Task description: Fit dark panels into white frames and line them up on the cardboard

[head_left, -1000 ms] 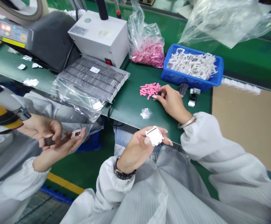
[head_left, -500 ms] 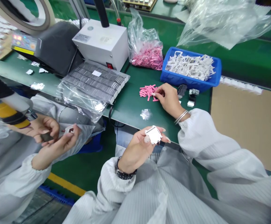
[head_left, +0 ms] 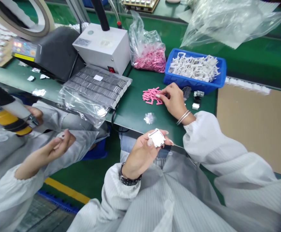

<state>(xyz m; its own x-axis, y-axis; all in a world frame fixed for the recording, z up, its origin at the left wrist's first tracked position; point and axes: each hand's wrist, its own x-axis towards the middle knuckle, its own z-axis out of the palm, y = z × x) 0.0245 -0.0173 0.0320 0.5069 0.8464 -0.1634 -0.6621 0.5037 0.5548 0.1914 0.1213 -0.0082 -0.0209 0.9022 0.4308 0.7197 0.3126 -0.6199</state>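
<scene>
White frame (head_left: 157, 137) held in left hand (head_left: 139, 156) (right hand (head_left: 175, 101) at pink strips (head_left: 151, 96)).

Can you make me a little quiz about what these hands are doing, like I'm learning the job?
1. What is the left hand holding up?
2. True or false: the blue plastic tray is full of pink strips.
3. What is on the wrist of the right hand?
A. a wristwatch
B. silver bangles
C. a rubber glove

Key:
1. A white square frame
2. False
3. B
</scene>
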